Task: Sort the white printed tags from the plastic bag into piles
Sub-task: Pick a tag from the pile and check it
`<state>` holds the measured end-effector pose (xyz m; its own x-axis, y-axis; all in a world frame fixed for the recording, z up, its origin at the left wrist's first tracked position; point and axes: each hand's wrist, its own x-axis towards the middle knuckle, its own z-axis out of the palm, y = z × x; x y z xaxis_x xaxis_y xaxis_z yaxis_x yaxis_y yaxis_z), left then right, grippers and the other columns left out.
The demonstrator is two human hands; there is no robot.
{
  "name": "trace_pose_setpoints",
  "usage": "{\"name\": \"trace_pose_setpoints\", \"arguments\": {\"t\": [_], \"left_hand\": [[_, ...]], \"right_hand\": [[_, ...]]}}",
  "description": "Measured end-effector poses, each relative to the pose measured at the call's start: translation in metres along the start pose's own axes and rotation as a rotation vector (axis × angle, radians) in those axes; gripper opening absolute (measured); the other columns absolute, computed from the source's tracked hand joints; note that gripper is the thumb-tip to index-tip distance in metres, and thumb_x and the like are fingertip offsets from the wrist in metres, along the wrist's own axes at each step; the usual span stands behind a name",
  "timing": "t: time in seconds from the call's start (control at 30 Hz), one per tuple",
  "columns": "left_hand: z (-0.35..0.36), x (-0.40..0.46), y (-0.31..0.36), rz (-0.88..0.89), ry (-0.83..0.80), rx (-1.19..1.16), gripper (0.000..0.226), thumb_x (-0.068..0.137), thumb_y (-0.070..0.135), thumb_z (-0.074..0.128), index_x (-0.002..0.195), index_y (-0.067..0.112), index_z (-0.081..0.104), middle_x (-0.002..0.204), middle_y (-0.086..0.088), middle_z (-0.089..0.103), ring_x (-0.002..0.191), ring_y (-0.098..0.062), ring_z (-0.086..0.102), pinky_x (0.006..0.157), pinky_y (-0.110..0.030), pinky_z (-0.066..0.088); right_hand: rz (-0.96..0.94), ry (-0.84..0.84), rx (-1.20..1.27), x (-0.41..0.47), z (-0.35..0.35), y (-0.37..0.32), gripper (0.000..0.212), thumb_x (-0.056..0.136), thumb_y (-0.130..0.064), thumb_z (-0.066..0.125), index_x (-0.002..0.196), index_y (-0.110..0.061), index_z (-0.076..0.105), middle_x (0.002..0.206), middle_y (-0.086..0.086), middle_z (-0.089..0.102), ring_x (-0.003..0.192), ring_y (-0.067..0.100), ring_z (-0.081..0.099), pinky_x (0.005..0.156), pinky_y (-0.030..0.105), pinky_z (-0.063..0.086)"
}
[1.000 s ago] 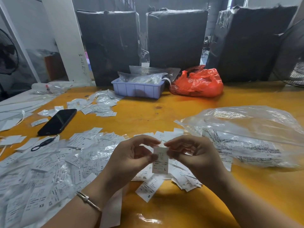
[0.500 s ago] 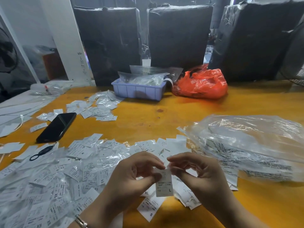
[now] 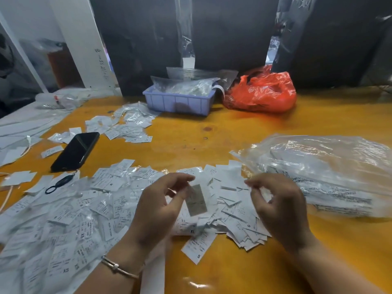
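A bare stretch of the yellow table is seen in the middle, between the heap of tags and the far row of dark wrapped blocks; more bare surface is left at the near right edge, beside the right forearm. The far side is closed by the blocks; a black phone is laid at the left. A blue tray is filled with clear packets; an orange bag is crumpled just beside it. A large plastic bag at the right is packed with printed tags. Loose white tags are spread under and left of the hands. One tag is pinched by the left hand between thumb and fingers; the right hand is half curled, apart from it, and nothing is seen to be held in it.
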<state>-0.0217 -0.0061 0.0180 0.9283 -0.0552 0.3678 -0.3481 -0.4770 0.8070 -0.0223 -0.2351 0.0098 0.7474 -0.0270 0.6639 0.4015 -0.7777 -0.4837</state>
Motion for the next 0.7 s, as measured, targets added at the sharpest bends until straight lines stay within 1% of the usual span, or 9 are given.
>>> {"name": "trace_pose_setpoints", "arguments": {"t": [0.1, 0.2, 0.27, 0.33, 0.4, 0.5, 0.57, 0.6, 0.7], "left_hand": [[-0.004, 0.002, -0.003, 0.009, 0.126, 0.124, 0.024, 0.085, 0.009, 0.053, 0.085, 0.025, 0.071, 0.085, 0.015, 0.068, 0.088, -0.001, 0.059, 0.065, -0.015, 0.046], [-0.008, 0.003, -0.008, -0.110, 0.210, 0.238, 0.024, 0.078, 0.018, 0.045, 0.068, 0.024, 0.066, 0.073, 0.012, 0.064, 0.074, -0.005, 0.058, 0.061, -0.028, 0.047], [-0.011, 0.005, -0.013, -0.178, 0.222, 0.348, 0.028, 0.084, 0.013, 0.047, 0.063, 0.023, 0.063, 0.069, 0.008, 0.063, 0.071, -0.014, 0.059, 0.062, -0.031, 0.046], [-0.015, 0.006, -0.017, -0.204, 0.241, 0.420, 0.031, 0.085, 0.014, 0.044, 0.062, 0.023, 0.062, 0.070, 0.007, 0.063, 0.072, -0.018, 0.057, 0.070, -0.036, 0.047], [-0.016, 0.007, -0.017, -0.212, 0.247, 0.478, 0.030, 0.079, 0.018, 0.038, 0.065, 0.025, 0.064, 0.081, 0.008, 0.064, 0.082, -0.018, 0.054, 0.081, -0.042, 0.041], [-0.011, 0.006, -0.017, -0.231, 0.225, 0.528, 0.029, 0.079, 0.006, 0.049, 0.078, 0.030, 0.066, 0.107, 0.003, 0.064, 0.108, -0.024, 0.049, 0.092, -0.046, 0.034], [-0.008, 0.006, -0.016, -0.228, 0.227, 0.503, 0.032, 0.078, 0.002, 0.051, 0.082, 0.030, 0.066, 0.115, 0.002, 0.063, 0.117, -0.025, 0.045, 0.095, -0.046, 0.034], [-0.008, 0.005, -0.016, -0.220, 0.229, 0.479, 0.032, 0.078, 0.002, 0.052, 0.083, 0.030, 0.067, 0.116, 0.001, 0.062, 0.117, -0.025, 0.045, 0.095, -0.047, 0.035], [-0.004, 0.005, -0.014, -0.190, 0.196, 0.362, 0.031, 0.080, 0.001, 0.052, 0.081, 0.029, 0.066, 0.111, -0.001, 0.063, 0.116, -0.026, 0.047, 0.096, -0.048, 0.041]], "right_hand": [[0.123, 0.034, -0.269, 0.007, -0.001, 0.015, 0.025, 0.074, 0.004, 0.066, 0.092, -0.012, 0.074, 0.092, 0.004, 0.073, 0.093, 0.025, 0.065, 0.082, 0.037, 0.037], [0.308, -0.005, -0.422, 0.011, -0.002, 0.028, 0.033, 0.074, 0.007, 0.056, 0.101, -0.006, 0.068, 0.106, 0.011, 0.064, 0.106, 0.031, 0.053, 0.091, 0.045, 0.030], [0.402, -0.031, -0.471, 0.017, -0.010, 0.038, 0.046, 0.075, 0.009, 0.050, 0.117, -0.006, 0.059, 0.122, 0.012, 0.056, 0.115, 0.030, 0.047, 0.096, 0.044, 0.027], [0.477, -0.058, -0.511, 0.023, -0.022, 0.047, 0.051, 0.078, 0.007, 0.046, 0.125, -0.010, 0.056, 0.124, 0.012, 0.054, 0.111, 0.029, 0.046, 0.093, 0.041, 0.030], [0.509, -0.080, -0.562, 0.027, -0.030, 0.054, 0.041, 0.082, 0.002, 0.048, 0.120, -0.010, 0.058, 0.117, 0.014, 0.056, 0.103, 0.031, 0.049, 0.089, 0.041, 0.036], [0.492, -0.196, -0.740, 0.028, -0.029, 0.053, 0.025, 0.090, -0.020, 0.054, 0.114, -0.013, 0.058, 0.112, 0.011, 0.055, 0.100, 0.028, 0.049, 0.084, 0.038, 0.039], [0.494, -0.261, -0.797, 0.029, -0.025, 0.053, 0.028, 0.090, -0.034, 0.057, 0.110, -0.014, 0.057, 0.113, 0.009, 0.053, 0.105, 0.028, 0.048, 0.086, 0.039, 0.037], [0.506, -0.263, -0.786, 0.030, -0.022, 0.054, 0.027, 0.090, -0.033, 0.058, 0.107, -0.013, 0.059, 0.113, 0.009, 0.053, 0.107, 0.028, 0.047, 0.088, 0.039, 0.036], [0.493, -0.266, -0.799, 0.033, -0.016, 0.058, 0.016, 0.088, -0.015, 0.052, 0.096, -0.016, 0.066, 0.103, 0.006, 0.055, 0.102, 0.027, 0.047, 0.086, 0.038, 0.034]]}}
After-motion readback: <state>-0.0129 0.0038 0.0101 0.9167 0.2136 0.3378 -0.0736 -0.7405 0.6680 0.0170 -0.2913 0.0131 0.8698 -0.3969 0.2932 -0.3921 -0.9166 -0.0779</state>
